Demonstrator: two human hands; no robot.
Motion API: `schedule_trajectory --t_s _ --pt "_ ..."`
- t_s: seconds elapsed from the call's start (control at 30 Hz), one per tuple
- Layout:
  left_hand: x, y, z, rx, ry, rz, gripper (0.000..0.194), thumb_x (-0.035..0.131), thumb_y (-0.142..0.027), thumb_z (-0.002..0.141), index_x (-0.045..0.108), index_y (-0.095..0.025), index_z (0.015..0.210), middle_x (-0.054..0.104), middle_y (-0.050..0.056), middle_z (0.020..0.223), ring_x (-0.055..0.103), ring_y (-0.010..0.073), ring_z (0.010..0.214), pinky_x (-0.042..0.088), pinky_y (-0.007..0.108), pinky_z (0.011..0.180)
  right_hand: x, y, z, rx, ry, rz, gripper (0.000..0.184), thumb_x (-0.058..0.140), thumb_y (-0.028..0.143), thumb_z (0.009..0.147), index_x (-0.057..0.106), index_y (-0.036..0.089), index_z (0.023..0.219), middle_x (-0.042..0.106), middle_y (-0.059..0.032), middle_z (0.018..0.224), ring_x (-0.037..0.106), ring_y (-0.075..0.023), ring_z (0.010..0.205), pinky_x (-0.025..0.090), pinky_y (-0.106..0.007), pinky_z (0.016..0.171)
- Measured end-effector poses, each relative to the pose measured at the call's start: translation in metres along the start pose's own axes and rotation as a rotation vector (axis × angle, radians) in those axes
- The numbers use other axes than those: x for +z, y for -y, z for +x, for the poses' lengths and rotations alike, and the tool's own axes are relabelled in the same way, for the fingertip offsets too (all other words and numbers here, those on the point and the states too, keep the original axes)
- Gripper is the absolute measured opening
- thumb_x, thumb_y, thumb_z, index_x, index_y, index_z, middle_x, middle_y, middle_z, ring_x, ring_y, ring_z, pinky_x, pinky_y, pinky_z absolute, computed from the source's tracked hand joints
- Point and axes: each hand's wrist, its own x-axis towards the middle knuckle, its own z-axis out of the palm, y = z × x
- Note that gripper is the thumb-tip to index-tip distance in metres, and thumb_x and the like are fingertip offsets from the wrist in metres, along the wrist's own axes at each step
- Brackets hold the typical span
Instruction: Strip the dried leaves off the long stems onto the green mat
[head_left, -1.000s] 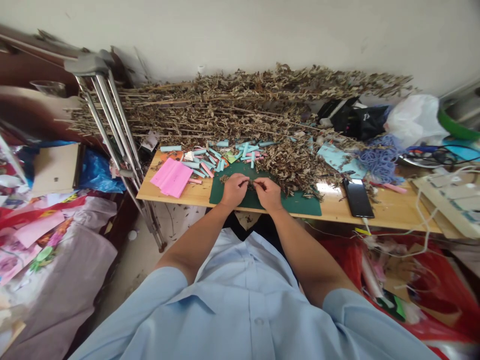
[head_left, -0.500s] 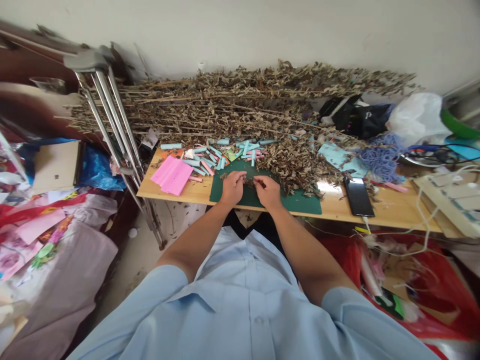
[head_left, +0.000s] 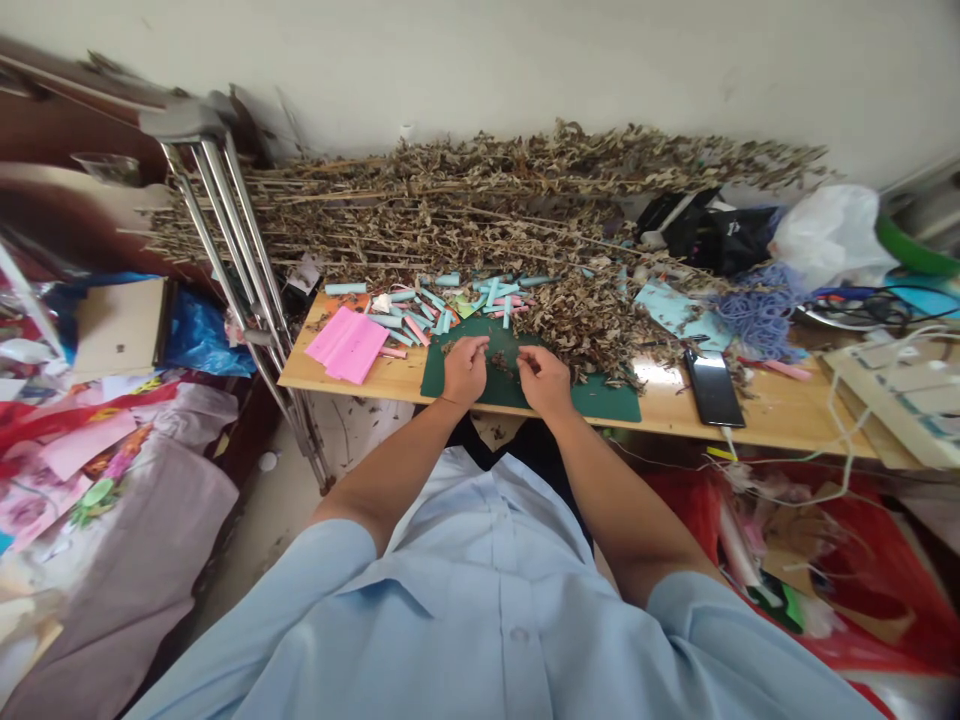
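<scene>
Above the green cutting mat (head_left: 611, 402), my left hand (head_left: 466, 371) is closed, its thumb and forefinger drawn together. Facing it across a small gap, my right hand (head_left: 545, 382) has its fingers curled into a pinch. Whatever either pinch holds is too small to make out. Between the hands, a few crumbled dried leaf bits (head_left: 501, 361) lie on the mat. A heap of dried leaves (head_left: 589, 325) rises just beyond my right hand. Behind my left hand are several blue and pink paper rolls (head_left: 431, 305), with a pink paper stack (head_left: 346, 344) to their left.
Long dried leafy stalks (head_left: 450, 215) line the wall. A phone (head_left: 714, 388) with a cable, blue paper (head_left: 682, 315), purple cord (head_left: 763, 308) and a power strip (head_left: 900, 395) are on the right. Metal crutches (head_left: 232, 230) lean at the table's left end.
My hands have moved apart, the right one shifting a little to the right. Dried leaf bits now show on the mat between them. The view has shifted slightly.
</scene>
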Motion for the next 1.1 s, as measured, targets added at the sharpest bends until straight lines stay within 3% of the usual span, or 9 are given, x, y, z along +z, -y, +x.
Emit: schedule_trajectory --t_s 0.1,0.2,0.43,0.6,0.77,0.97,1.1 --pt "-0.005 0.002 -0.006 -0.055 -0.064 -0.027 0.026 0.047 -0.018 0.095 0.067 -0.019 0.111 0.071 0.007 0.101 0.067 0.0169 0.094 0.052 0.032 0.091 -0.010 0.001 -0.006 -0.099 0.179 -0.140 0.038 0.061 0.023 0.086 0.064 0.022 0.123 0.073 -0.0067 0.106 0.066 -0.0218 0.085 0.055 -0.038 0.086" --pt "-0.009 0.005 -0.011 -0.062 -0.063 0.008 0.024 0.049 -0.020 0.095 0.067 -0.019 0.111 0.071 0.007 0.101 0.066 0.0178 0.098 0.051 0.033 0.093 -0.011 0.000 -0.010 -0.154 0.235 -0.253 0.039 0.059 0.021 0.087 0.064 0.023 0.126 0.072 -0.0077 0.110 0.066 -0.0264 0.101 0.054 -0.041 0.090" --pt "-0.011 0.010 -0.015 0.032 0.134 0.227 0.026 0.056 -0.014 0.087 0.066 -0.018 0.111 0.068 0.012 0.113 0.064 0.0238 0.106 0.051 0.038 0.097 -0.009 -0.013 -0.001 -0.159 0.184 -0.329 0.038 0.047 0.017 0.091 0.062 0.018 0.126 0.070 -0.0124 0.116 0.066 -0.0269 0.103 0.053 -0.042 0.092" --pt "-0.001 0.006 -0.011 0.094 0.242 0.388 0.036 0.068 -0.021 0.082 0.062 -0.016 0.117 0.067 0.016 0.112 0.062 0.0300 0.107 0.050 0.041 0.095 -0.020 -0.015 0.008 -0.097 0.142 -0.362 0.039 0.050 0.017 0.088 0.061 0.016 0.125 0.071 -0.0136 0.108 0.066 -0.0286 0.097 0.054 -0.044 0.089" --pt "0.009 -0.007 -0.004 0.155 0.299 0.452 0.040 0.075 -0.031 0.080 0.061 -0.015 0.114 0.065 0.015 0.107 0.060 0.0298 0.105 0.048 0.040 0.093 -0.019 -0.004 0.007 -0.107 0.097 -0.342 0.033 0.050 0.020 0.090 0.065 0.018 0.119 0.069 -0.0135 0.114 0.065 -0.0288 0.103 0.052 -0.044 0.093" --pt "0.014 -0.006 0.005 0.251 0.394 0.523 0.011 0.059 -0.022 0.088 0.068 -0.017 0.094 0.062 0.013 0.093 0.060 0.0268 0.093 0.049 0.039 0.086 -0.014 0.002 0.003 -0.138 0.093 -0.257 0.031 0.049 0.020 0.091 0.066 0.018 0.117 0.069 -0.0121 0.112 0.065 -0.0269 0.104 0.052 -0.041 0.094" --pt "0.011 0.003 0.010 0.254 0.390 0.460 0.021 0.051 -0.013 0.087 0.070 -0.018 0.092 0.063 0.011 0.091 0.061 0.0244 0.091 0.051 0.036 0.085 -0.013 0.001 0.002 -0.145 0.097 -0.198 0.029 0.050 0.021 0.091 0.067 0.020 0.114 0.070 -0.0110 0.110 0.065 -0.0260 0.104 0.052 -0.040 0.095"
